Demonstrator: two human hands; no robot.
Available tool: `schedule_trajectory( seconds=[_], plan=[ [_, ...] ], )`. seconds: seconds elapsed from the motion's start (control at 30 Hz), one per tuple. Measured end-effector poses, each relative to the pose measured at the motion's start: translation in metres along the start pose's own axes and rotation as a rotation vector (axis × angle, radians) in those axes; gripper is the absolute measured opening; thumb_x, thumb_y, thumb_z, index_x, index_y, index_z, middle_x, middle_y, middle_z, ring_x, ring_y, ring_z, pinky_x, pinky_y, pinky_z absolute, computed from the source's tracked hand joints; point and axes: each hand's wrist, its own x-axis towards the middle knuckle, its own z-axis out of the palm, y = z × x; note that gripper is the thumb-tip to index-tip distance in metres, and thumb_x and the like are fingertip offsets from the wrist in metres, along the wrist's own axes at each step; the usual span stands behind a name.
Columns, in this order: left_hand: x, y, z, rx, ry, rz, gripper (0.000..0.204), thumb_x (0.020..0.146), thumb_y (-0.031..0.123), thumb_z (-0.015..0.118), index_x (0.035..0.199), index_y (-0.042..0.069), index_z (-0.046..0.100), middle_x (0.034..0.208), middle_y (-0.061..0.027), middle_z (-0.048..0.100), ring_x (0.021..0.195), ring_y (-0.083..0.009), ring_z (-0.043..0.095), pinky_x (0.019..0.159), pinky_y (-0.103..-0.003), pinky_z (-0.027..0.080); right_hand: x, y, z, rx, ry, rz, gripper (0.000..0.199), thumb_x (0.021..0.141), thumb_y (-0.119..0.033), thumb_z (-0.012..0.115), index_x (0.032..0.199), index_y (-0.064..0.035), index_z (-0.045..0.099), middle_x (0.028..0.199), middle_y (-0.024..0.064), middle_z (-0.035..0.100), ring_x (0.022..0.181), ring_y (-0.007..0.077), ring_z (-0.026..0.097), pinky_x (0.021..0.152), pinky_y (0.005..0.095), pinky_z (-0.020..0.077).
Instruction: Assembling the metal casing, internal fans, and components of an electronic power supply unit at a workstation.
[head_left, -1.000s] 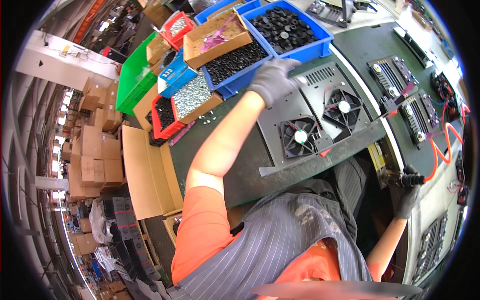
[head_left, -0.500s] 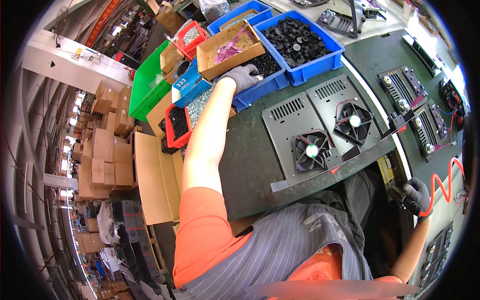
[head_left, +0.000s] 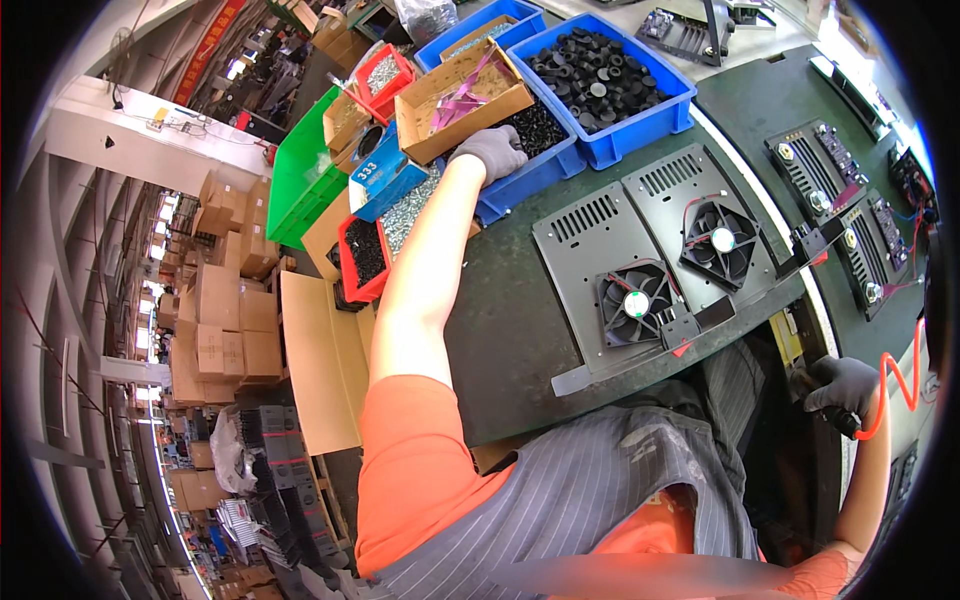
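My left hand (head_left: 492, 154), in a grey glove, is at the blue bin (head_left: 530, 180) of small black screws (head_left: 537, 127). Its fingers are curled together, and whatever is between them is hidden. At the right, beside the table edge, my gloved right hand (head_left: 842, 388) is closed around a dark air tool (head_left: 840, 420) with an orange coiled hose (head_left: 893, 375). Two black metal panels (head_left: 580, 225) with slots lie side by side on the table. A black fan (head_left: 636, 303) sits on the left panel and another fan (head_left: 722, 240) on the right one.
A blue bin (head_left: 640, 135) of black rubber feet stands behind the panels. A cardboard box (head_left: 465, 115) with purple ribbons rests over the screw bins. Red bins (head_left: 365, 285) and a green bin (head_left: 290, 205) are at the left. More slotted assemblies (head_left: 815, 170) lie at far right.
My left hand stays at the screw bin, its fingers now more curled. My right hand with the air tool has shifted slightly right and down. The whole view has shifted a little.
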Motion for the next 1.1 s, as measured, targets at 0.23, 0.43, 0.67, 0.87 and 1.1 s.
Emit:
schedule_trajectory(
  seconds=[0.23, 0.43, 0.67, 0.87, 1.1],
  plan=[
    [0.005, -0.028, 0.012, -1.016, 0.128, -0.160, 0.028, 0.083, 0.005, 0.053, 0.110, 0.006, 0.063, 0.079, -0.0089, 0.060, 0.060, -0.0210, 0.060, 0.052, -0.034, 0.052, 0.012, 0.002, 0.007, 0.574, -0.366, -0.003, 0.047, 0.081, -0.008, 0.068, 0.126, -0.0029, 0.056, 0.096, 0.0097, 0.066, 0.073, 0.0206, 0.068, 0.060, 0.0347, 0.0588],
    [0.000, -0.064, 0.006, -1.848, -0.170, -0.190, 0.021, 0.093, 0.013, 0.055, 0.112, 0.004, 0.058, 0.086, -0.0059, 0.056, 0.065, -0.0127, 0.050, 0.046, -0.019, 0.041, 0.022, 0.026, 0.021, 0.847, -0.405, 0.020, 0.044, 0.080, 0.000, 0.061, 0.124, -0.0049, 0.056, 0.089, 0.0116, 0.063, 0.062, 0.0236, 0.065, 0.056, 0.0379, 0.0572],
    [-0.013, -0.076, 0.021, -2.254, -0.018, -0.030, 0.031, 0.097, 0.005, 0.045, 0.125, -0.003, 0.056, 0.110, -0.0127, 0.065, 0.077, -0.0159, 0.063, 0.057, -0.023, 0.054, -0.035, 0.028, 0.010, 0.723, -0.261, -0.050, 0.059, 0.074, 0.002, 0.063, 0.131, -0.0006, 0.052, 0.087, 0.0110, 0.062, 0.062, 0.0215, 0.064, 0.053, 0.0347, 0.0547],
    [-0.079, -0.075, 0.049, -2.324, -0.322, 0.255, 0.031, 0.099, 0.011, 0.049, 0.127, 0.005, 0.059, 0.099, -0.0075, 0.070, 0.072, -0.0126, 0.060, 0.055, -0.022, 0.049, -0.121, 0.007, 0.036, 0.733, 0.099, -0.125, 0.072, 0.062, -0.007, 0.069, 0.132, 0.0016, 0.056, 0.109, 0.0079, 0.063, 0.101, 0.0183, 0.060, 0.090, 0.0302, 0.0469],
    [-0.206, -0.052, 0.153, -2.439, -0.501, 0.050, 0.031, 0.099, 0.017, 0.053, 0.127, 0.005, 0.060, 0.098, -0.0039, 0.068, 0.068, -0.0085, 0.048, 0.051, -0.020, 0.040, -0.072, -0.047, 0.131, 1.212, 0.117, -0.518, 0.086, 0.066, -0.015, 0.071, 0.145, 0.0005, 0.040, 0.124, 0.0119, 0.057, 0.117, 0.0193, 0.053, 0.100, 0.0301, 0.0413]
  ],
)
